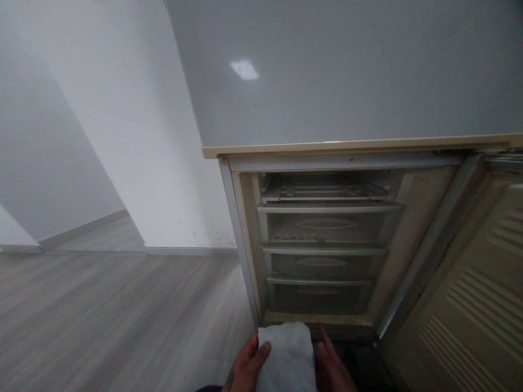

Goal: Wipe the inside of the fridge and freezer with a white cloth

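A folded white cloth (pixel 286 354) is at the bottom of the view, in front of a freezer compartment (pixel 241 234) that stands with its door open. My left hand (pixel 248 362) grips the cloth's left side, thumb lying on top and fingers partly hidden. On the right side of the cloth is my right hand (pixel 333 365), its fingers stretched out; whether it touches the cloth I cannot tell. Inside the freezer are a wire shelf (pixel 322 190) and, below it, clear-fronted drawers (pixel 327 224), all pushed in.
The freezer door (pixel 469 283) swings out to the right, with ribbed inner panels. Above the opening runs a cream edge (pixel 286 148) below a large grey surface (pixel 347 71). To the left are a white wall (pixel 163 136) and grey wood-look floor (pixel 122 316).
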`<control>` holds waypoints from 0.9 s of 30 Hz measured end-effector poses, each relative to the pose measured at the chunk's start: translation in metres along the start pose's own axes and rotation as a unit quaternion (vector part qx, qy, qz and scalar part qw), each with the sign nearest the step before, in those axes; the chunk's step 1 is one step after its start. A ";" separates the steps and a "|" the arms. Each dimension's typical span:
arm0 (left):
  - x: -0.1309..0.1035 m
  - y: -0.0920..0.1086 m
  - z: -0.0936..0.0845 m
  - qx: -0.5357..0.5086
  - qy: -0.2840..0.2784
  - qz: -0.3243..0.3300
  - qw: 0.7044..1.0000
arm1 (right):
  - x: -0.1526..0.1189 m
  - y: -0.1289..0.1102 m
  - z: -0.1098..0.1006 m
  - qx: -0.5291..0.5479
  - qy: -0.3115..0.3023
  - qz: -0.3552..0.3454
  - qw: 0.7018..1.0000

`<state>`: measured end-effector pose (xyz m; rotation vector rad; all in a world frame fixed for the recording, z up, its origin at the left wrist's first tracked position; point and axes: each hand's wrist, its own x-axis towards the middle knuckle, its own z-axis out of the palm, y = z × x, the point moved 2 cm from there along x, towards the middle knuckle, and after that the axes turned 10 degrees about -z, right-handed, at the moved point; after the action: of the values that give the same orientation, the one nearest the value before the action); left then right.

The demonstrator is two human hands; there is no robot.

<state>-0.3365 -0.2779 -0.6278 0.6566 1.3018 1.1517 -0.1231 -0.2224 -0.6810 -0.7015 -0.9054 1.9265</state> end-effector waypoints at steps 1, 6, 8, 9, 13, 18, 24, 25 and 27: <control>0.000 0.000 -0.002 0.019 0.001 0.002 1.000 | 0.000 -0.005 -0.002 -0.029 0.010 -0.024 0.999; 0.005 -0.015 -0.014 0.045 0.060 0.031 0.997 | 0.005 -0.021 -0.008 -0.219 0.053 -0.120 0.967; 0.006 -0.017 -0.016 0.066 0.070 0.066 0.993 | 0.007 -0.023 -0.006 -0.251 0.041 -0.116 0.960; 0.006 -0.016 -0.017 0.096 0.062 0.076 0.991 | 0.008 -0.024 -0.003 -0.258 0.030 -0.110 0.959; -0.001 -0.001 -0.019 0.310 0.058 0.096 0.944 | 0.008 -0.037 0.010 -0.370 0.009 -0.127 0.920; -0.014 0.026 -0.007 0.391 0.044 0.136 0.909 | 0.005 -0.065 0.013 -0.373 0.017 -0.174 0.911; -0.014 0.028 0.009 0.190 -0.071 0.017 0.979 | -0.014 -0.032 0.033 0.059 -0.158 0.039 0.985; -0.012 0.025 0.007 0.173 -0.077 0.006 0.982 | -0.016 -0.021 0.038 0.082 -0.167 0.054 0.981; -0.006 0.017 0.000 0.152 -0.065 0.006 0.986 | -0.016 -0.004 0.040 0.102 -0.130 0.071 0.984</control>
<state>-0.3402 -0.2775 -0.6097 0.9491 1.3755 0.9107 -0.1437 -0.2481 -0.6525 -0.4073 -0.8151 2.2384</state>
